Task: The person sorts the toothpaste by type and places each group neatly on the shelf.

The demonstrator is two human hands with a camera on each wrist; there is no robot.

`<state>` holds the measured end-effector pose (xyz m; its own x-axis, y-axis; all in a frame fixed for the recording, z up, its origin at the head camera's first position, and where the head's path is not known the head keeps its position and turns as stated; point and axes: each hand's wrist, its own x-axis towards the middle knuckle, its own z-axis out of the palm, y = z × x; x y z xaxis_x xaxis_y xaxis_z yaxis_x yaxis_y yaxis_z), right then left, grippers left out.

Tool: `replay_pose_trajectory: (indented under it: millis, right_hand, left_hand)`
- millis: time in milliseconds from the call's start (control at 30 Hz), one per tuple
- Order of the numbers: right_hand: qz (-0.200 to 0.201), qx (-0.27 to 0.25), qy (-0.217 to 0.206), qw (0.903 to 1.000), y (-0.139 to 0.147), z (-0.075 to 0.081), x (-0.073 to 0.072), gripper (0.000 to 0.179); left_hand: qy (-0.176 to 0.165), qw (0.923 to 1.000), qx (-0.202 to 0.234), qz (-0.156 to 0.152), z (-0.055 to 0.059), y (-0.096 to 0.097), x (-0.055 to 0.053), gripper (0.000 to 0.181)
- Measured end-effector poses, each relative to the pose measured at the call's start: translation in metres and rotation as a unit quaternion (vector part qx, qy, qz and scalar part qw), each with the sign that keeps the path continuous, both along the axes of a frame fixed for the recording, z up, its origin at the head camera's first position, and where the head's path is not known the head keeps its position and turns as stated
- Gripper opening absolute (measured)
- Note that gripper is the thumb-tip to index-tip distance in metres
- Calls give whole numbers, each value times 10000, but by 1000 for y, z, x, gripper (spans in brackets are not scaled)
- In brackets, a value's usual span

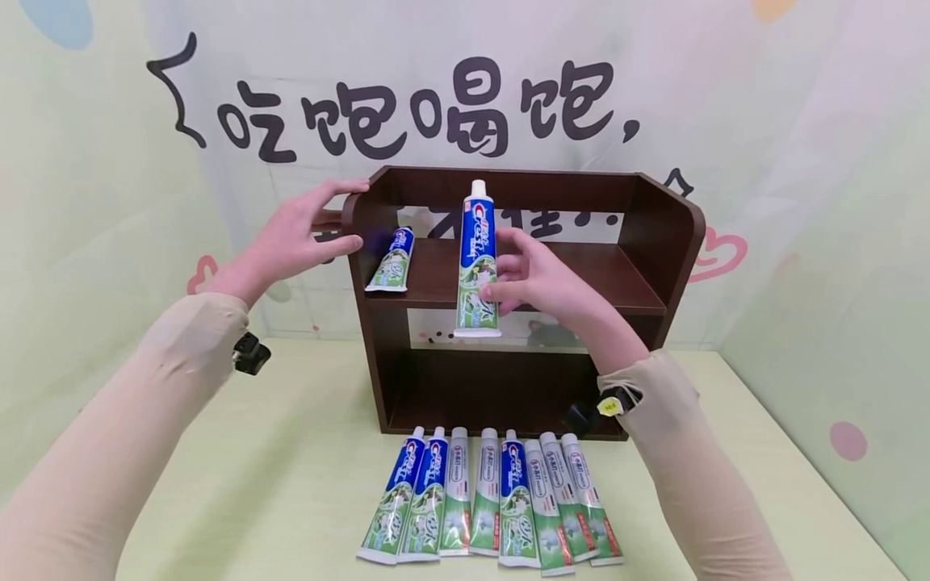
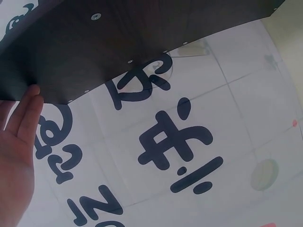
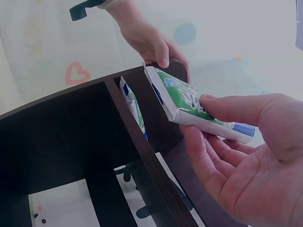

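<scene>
My right hand (image 1: pixel 541 278) holds a blue, white and green toothpaste tube (image 1: pixel 477 266) between thumb and fingers, white cap upward, in front of the upper shelf. In the right wrist view the tube's flat crimped end (image 3: pixel 160 94) faces the camera. Straight fingers of my left hand (image 1: pixel 294 226) touch the left side of the dark brown two-tier rack (image 1: pixel 676 266), the index finger at its top edge and the thumb near its front edge. On the upper shelf, at the left end, a matching toothpaste tube (image 1: pixel 392 262) leans against the rack.
On the pale table (image 1: pixel 240 484) before the rack lies a row of several toothpaste tubes, some blue and green (image 1: pixel 517 508), others grey and green (image 1: pixel 456 492). Behind the rack is a wall (image 1: pixel 109 161) with large black characters; another wall (image 1: pixel 835 242) stands at the right.
</scene>
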<state>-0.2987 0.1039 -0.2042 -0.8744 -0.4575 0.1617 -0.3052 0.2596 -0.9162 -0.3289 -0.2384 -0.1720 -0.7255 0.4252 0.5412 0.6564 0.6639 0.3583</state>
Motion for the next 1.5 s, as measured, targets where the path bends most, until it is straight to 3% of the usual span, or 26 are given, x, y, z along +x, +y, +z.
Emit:
replay_pose_trajectory:
  millis: [733,967,1500]
  right_hand:
    - [-87,-251,-43,9996,-28,6,-47,76]
    - [-278,-165,-53,9995,-32,5,-55,78]
    - [-184,-239,-56,9995,-32,-7,-65,85]
  left_hand:
    - [-77,9999,63,24,0,0,0,64]
    - [4,10000,-15,70,1,1,0,64]
    - [-53,10000,68,3,0,2,0,65]
